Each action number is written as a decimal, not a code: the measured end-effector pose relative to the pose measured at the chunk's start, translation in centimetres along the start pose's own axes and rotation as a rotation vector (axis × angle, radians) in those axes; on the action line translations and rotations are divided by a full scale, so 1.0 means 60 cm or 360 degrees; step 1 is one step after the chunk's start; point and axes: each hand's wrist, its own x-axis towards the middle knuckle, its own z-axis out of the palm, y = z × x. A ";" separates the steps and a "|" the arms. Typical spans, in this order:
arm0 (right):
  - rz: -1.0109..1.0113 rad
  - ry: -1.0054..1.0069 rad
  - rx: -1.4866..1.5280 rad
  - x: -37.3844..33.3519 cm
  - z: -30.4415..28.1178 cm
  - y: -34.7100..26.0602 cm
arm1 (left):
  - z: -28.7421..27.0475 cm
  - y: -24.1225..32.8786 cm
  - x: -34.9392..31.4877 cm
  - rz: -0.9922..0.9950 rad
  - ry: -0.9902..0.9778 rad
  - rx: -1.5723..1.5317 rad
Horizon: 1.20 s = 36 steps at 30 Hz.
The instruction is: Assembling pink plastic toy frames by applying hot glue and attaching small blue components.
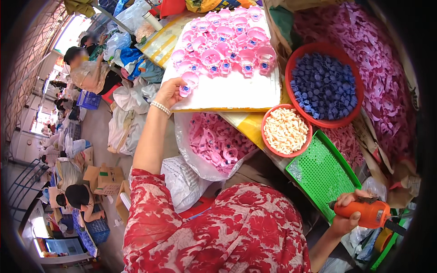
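Observation:
My left hand (170,92) pinches a pink plastic part (188,83) with a small blue piece on it, at the left side of a white board (232,93). On the board's far half lie many similar pink parts (224,34), most showing blue pieces. Off to the lower right, my right hand (348,216) is wrapped around an orange electric screwdriver (368,212); its black tip points left, and a dark cord leaves its other end. The screwdriver is over the near corner of a green perforated tray (324,175), away from the board.
A red bowl (291,54) of dark blue pieces and a smaller bowl (268,144) of cream pieces stand right of the board. Loose pink parts (364,68) heap at far right. A plastic bag (182,132) of pink parts sits before me. Other people (88,75) sit at left.

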 end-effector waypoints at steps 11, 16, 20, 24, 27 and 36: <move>-0.0039 -0.0032 0.0000 0.008 0.010 0.007 | -0.059 -0.021 -0.027 0.0014 -0.0084 -0.0268; 0.0020 -0.0093 0.0046 0.008 0.003 0.010 | -0.081 -0.028 -0.058 -0.0111 -0.0281 -0.0546; 0.0018 -0.0026 -0.0013 0.000 0.001 0.000 | -0.014 -0.059 -0.047 -0.0039 -0.0798 -0.0923; -0.0029 -0.0001 -0.0023 -0.002 0.000 -0.012 | 0.084 -0.076 -0.121 0.0000 -0.1012 -0.1006; 0.0029 0.0063 0.0030 -0.013 -0.009 -0.014 | 0.145 -0.090 -0.156 -0.0028 -0.1194 -0.1048; 0.0034 0.0015 -0.0002 -0.004 -0.013 -0.023 | 0.313 -0.128 -0.275 -0.0213 -0.1680 -0.0571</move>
